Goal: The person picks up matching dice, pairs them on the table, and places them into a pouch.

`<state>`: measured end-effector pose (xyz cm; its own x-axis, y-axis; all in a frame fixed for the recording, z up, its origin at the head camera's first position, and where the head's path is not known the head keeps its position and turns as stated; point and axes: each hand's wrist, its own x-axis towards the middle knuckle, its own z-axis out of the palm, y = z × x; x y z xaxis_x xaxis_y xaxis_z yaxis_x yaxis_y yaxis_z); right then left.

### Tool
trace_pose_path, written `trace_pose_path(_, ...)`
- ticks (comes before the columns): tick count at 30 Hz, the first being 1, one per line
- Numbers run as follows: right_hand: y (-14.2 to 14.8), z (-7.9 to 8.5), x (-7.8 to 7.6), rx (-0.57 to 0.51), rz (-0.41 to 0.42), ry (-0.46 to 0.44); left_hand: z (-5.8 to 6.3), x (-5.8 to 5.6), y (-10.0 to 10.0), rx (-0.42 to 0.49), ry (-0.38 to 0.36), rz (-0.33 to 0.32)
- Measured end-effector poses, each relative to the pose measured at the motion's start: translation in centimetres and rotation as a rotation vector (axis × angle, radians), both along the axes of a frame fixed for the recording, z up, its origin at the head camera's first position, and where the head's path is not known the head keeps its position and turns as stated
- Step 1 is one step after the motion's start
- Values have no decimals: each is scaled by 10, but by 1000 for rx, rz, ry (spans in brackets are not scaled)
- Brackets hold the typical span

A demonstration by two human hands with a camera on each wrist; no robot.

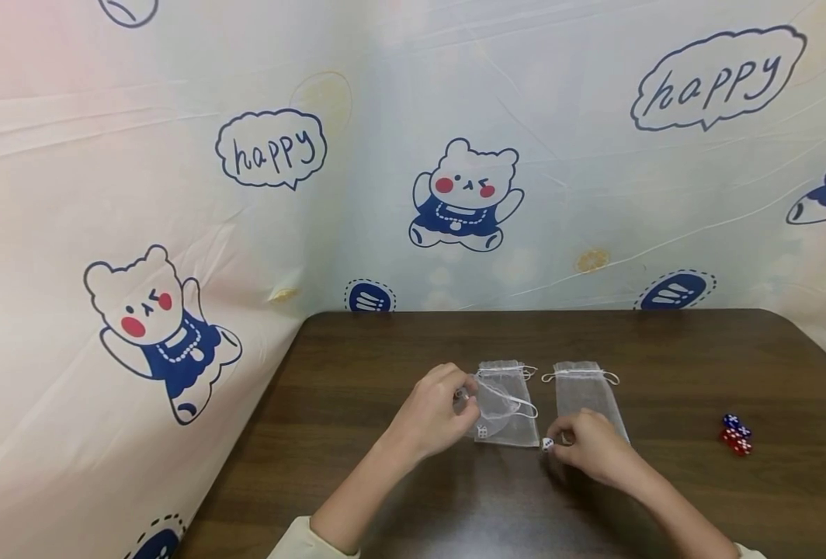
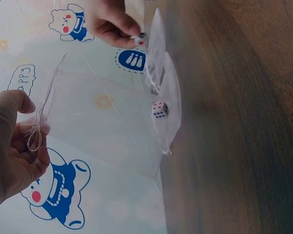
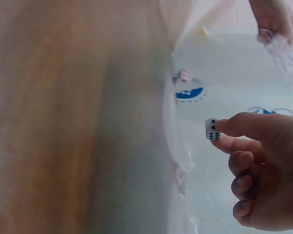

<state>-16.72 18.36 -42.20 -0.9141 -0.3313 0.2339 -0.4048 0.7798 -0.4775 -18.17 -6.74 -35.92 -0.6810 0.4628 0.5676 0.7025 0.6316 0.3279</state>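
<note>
My left hand point(image 1: 432, 410) pinches a sheer white drawstring pouch point(image 2: 100, 114) near its mouth, and a looped cord hangs by the fingers. Low in this raised pouch sits a white die point(image 2: 159, 109) with dark and red pips. A second white die point(image 3: 212, 129) is between the thumb and index finger of my right hand point(image 1: 595, 449), to the right of the pouch. Behind the raised pouch a second sheer pouch point(image 1: 525, 432) lies flat. Beside it, partly covered by the right hand, lies a third pouch point(image 1: 584, 394).
Several blue dice point(image 1: 733, 420) and red dice point(image 1: 737, 444) are clustered on the right of the dark wooden table point(image 1: 357, 365). A printed cloth point(image 1: 385, 155) with bears hangs behind the table and along its left side.
</note>
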Motion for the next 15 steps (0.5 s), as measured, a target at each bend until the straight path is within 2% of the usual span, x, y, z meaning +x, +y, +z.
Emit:
trace_pose_path(7,6,19,-2,-54,-100,113,-1,1,0,-9,-22,1)
trace_pose_path(15,9,34,-2,-175,-187,306,-2,2,0,-21,-40,1)
